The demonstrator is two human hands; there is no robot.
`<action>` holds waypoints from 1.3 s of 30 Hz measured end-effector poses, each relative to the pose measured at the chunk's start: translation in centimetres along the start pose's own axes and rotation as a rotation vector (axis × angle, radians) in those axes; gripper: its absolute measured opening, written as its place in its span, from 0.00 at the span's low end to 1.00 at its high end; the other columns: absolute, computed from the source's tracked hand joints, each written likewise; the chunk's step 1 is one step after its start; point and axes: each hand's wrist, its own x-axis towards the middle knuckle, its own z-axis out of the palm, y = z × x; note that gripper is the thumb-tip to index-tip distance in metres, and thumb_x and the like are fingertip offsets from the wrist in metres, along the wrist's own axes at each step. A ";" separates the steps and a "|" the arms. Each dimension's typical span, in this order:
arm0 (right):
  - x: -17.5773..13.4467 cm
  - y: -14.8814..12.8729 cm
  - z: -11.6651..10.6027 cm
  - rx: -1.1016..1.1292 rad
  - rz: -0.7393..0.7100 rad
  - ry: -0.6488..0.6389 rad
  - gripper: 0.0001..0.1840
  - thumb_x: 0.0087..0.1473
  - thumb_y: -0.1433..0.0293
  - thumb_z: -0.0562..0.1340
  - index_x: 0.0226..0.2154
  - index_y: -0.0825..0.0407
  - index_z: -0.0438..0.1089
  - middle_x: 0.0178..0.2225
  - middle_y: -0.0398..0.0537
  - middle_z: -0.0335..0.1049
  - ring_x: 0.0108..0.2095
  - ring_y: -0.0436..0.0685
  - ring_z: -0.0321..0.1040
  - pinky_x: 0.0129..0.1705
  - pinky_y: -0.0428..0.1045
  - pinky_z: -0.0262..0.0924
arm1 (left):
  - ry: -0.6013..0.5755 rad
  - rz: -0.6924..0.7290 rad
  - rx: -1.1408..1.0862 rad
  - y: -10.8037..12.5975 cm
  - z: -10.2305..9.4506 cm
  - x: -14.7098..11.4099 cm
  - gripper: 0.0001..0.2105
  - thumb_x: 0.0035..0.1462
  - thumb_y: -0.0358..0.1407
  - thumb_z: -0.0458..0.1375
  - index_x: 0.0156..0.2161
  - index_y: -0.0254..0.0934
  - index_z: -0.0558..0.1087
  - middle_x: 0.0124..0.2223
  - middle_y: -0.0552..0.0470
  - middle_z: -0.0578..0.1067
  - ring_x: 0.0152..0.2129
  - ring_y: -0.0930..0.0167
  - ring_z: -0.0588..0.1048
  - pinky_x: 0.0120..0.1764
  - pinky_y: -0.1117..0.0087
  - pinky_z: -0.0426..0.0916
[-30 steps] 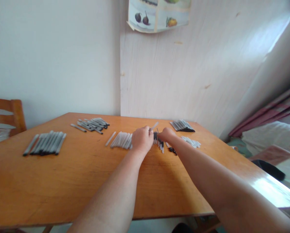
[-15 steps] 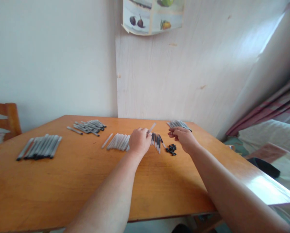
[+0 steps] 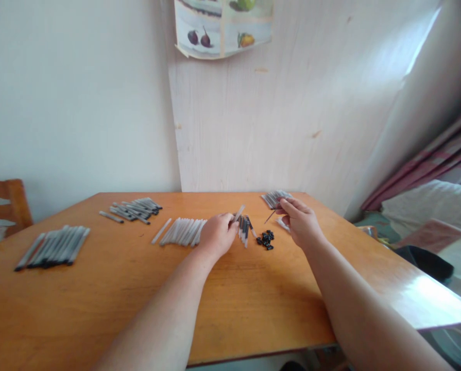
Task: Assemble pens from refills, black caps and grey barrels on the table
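Note:
My left hand is closed around a translucent pen barrel, whose upper end sticks out beyond the thumb. My right hand pinches a thin dark pen refill that points down and to the left. Beside my left hand lies a row of whitish pen barrels. Between my hands are dark-and-clear pen parts and a small heap of black plugs or caps. Behind my right hand sits a bundle of thin refills; some whitish pieces are partly hidden under that hand.
Black-ended pens lie in one group at the left and another farther back on the wooden table. A wall stands behind the table. A chair is at the left, a bed at the right.
The view has shifted slightly to the right. A thin refill now shows in my right hand's fingers, where none was visible before. My left hand still holds the barrel.

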 end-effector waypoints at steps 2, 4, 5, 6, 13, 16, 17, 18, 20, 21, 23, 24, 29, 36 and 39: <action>0.2 -0.3 -0.3 0.098 0.007 -0.007 0.20 0.41 0.57 0.68 0.34 0.54 0.72 0.29 0.47 0.70 0.26 0.48 0.65 0.19 0.41 0.48 | -0.041 0.008 -0.031 0.2 0.0 -0.1 0.10 0.60 0.40 0.52 0.37 0.40 0.74 0.37 0.48 0.77 0.35 0.68 0.74 0.37 0.69 0.64; 0.3 -0.5 -0.4 0.174 0.013 0.001 0.19 0.41 0.59 0.68 0.34 0.54 0.71 0.30 0.48 0.71 0.26 0.48 0.66 0.19 0.41 0.50 | -0.071 0.023 -0.058 0.4 0.0 -0.2 0.10 0.60 0.40 0.53 0.38 0.41 0.75 0.39 0.48 0.77 0.37 0.68 0.74 0.38 0.69 0.64; 0.4 -0.5 -0.5 0.197 0.015 0.003 0.19 0.41 0.60 0.68 0.35 0.54 0.71 0.31 0.48 0.71 0.26 0.48 0.66 0.19 0.41 0.50 | -0.083 0.034 -0.066 0.4 0.1 -0.2 0.10 0.60 0.40 0.53 0.39 0.41 0.75 0.39 0.48 0.77 0.37 0.68 0.74 0.39 0.69 0.64; 0.5 -0.5 -0.5 0.210 0.015 0.008 0.19 0.41 0.61 0.68 0.35 0.54 0.70 0.31 0.48 0.72 0.27 0.48 0.67 0.19 0.41 0.51 | -0.093 0.046 -0.069 0.4 0.1 -0.2 0.10 0.60 0.40 0.53 0.39 0.42 0.75 0.39 0.48 0.77 0.37 0.68 0.74 0.39 0.69 0.64; 0.6 -0.3 -0.3 0.238 0.008 0.071 0.18 0.42 0.62 0.68 0.36 0.54 0.69 0.33 0.48 0.73 0.28 0.48 0.69 0.20 0.41 0.52 | -0.105 0.143 -0.018 -0.1 0.7 -0.2 0.10 0.60 0.41 0.52 0.37 0.41 0.75 0.38 0.48 0.77 0.35 0.69 0.74 0.37 0.70 0.64; 0.6 -0.1 -0.2 0.241 -0.005 0.064 0.17 0.43 0.62 0.68 0.35 0.54 0.70 0.32 0.49 0.73 0.28 0.48 0.69 0.20 0.41 0.52 | -0.117 0.173 -0.003 -0.2 0.8 -0.3 0.10 0.60 0.41 0.52 0.37 0.40 0.75 0.38 0.48 0.77 0.34 0.69 0.74 0.35 0.70 0.63; 0.5 -0.1 -0.2 0.238 -0.010 0.062 0.17 0.43 0.62 0.68 0.35 0.54 0.70 0.33 0.49 0.73 0.28 0.48 0.69 0.20 0.41 0.52 | -0.122 0.175 -0.001 -0.2 0.8 -0.3 0.10 0.60 0.40 0.52 0.37 0.40 0.74 0.38 0.48 0.77 0.34 0.69 0.74 0.34 0.70 0.63; 0.5 0.0 -0.2 0.234 -0.013 0.059 0.17 0.43 0.62 0.68 0.35 0.54 0.70 0.33 0.49 0.73 0.28 0.48 0.69 0.20 0.41 0.53 | -0.127 0.175 0.001 -0.3 0.9 -0.3 0.10 0.60 0.41 0.52 0.37 0.40 0.74 0.38 0.48 0.77 0.34 0.69 0.73 0.34 0.70 0.62; 0.5 0.1 -0.1 0.231 -0.012 0.052 0.17 0.43 0.62 0.67 0.35 0.54 0.70 0.34 0.49 0.73 0.28 0.49 0.69 0.20 0.41 0.53 | -0.132 0.178 -0.001 -0.4 1.0 -0.2 0.11 0.60 0.41 0.52 0.37 0.39 0.74 0.37 0.48 0.76 0.34 0.69 0.73 0.33 0.70 0.62; 0.5 0.2 -0.1 0.229 -0.009 0.048 0.16 0.43 0.62 0.68 0.35 0.53 0.71 0.34 0.49 0.73 0.28 0.49 0.69 0.20 0.41 0.53 | -0.133 0.183 -0.005 -0.4 1.0 -0.2 0.11 0.60 0.41 0.52 0.37 0.39 0.74 0.37 0.48 0.76 0.34 0.69 0.73 0.33 0.70 0.62; 0.4 0.3 0.0 0.221 -0.003 0.037 0.16 0.43 0.63 0.67 0.35 0.53 0.71 0.33 0.49 0.73 0.28 0.49 0.69 0.20 0.41 0.53 | -0.131 0.197 -0.016 -0.5 1.1 -0.2 0.11 0.60 0.41 0.52 0.37 0.39 0.74 0.37 0.47 0.76 0.33 0.68 0.73 0.33 0.70 0.62; 0.3 0.3 0.1 0.213 -0.004 0.033 0.16 0.44 0.63 0.67 0.35 0.53 0.71 0.33 0.48 0.73 0.28 0.49 0.69 0.20 0.41 0.53 | -0.130 0.201 -0.022 -0.6 1.2 -0.2 0.11 0.60 0.41 0.52 0.37 0.39 0.75 0.37 0.47 0.76 0.33 0.68 0.73 0.33 0.70 0.61; 0.0 0.4 0.3 0.160 -0.036 0.014 0.16 0.46 0.61 0.66 0.36 0.53 0.70 0.32 0.48 0.73 0.28 0.49 0.68 0.21 0.42 0.53 | -0.142 0.197 -0.045 -0.8 1.3 -0.2 0.11 0.60 0.41 0.52 0.38 0.39 0.75 0.37 0.47 0.76 0.34 0.67 0.73 0.34 0.69 0.61; 0.1 0.7 0.6 0.081 -0.072 0.053 0.25 0.45 0.60 0.67 0.43 0.52 0.62 0.30 0.47 0.74 0.27 0.51 0.69 0.21 0.42 0.55 | -0.183 0.206 -0.120 -0.9 1.7 -0.3 0.11 0.59 0.40 0.53 0.38 0.40 0.76 0.38 0.48 0.77 0.34 0.68 0.73 0.35 0.70 0.62; 0.2 0.9 0.6 0.032 -0.090 0.078 0.24 0.45 0.59 0.67 0.41 0.52 0.61 0.30 0.47 0.74 0.27 0.52 0.70 0.20 0.42 0.55 | -0.194 0.203 -0.140 -0.9 1.7 -0.2 0.11 0.59 0.40 0.53 0.39 0.40 0.76 0.38 0.47 0.77 0.34 0.68 0.73 0.35 0.70 0.62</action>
